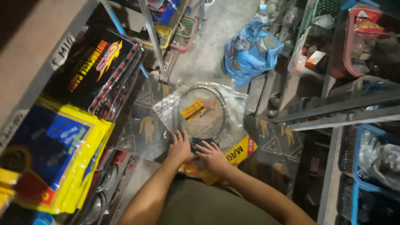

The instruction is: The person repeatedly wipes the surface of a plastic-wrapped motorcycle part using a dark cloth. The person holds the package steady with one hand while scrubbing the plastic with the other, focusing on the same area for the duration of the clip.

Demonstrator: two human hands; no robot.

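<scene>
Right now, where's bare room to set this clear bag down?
Bare concrete floor runs ahead, between the shelf post and the blue bag. Left shelves hold stacked yellow packs; right shelves hold full baskets. Both hands grip the clear bag.

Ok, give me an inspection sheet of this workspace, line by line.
Surface: grey concrete floor, narrow aisle.
Job's things: clear plastic packet holding a coiled cable, stacked on more packets.
Clutter: blue plastic bag; yellow-edged packets and black packets on the shelf beside the left arm.
Grippers: left hand and right hand both on the packet's near edge.
Cables: only the packaged coil.
Surroundings: grey metal racks, blue crate.
</scene>
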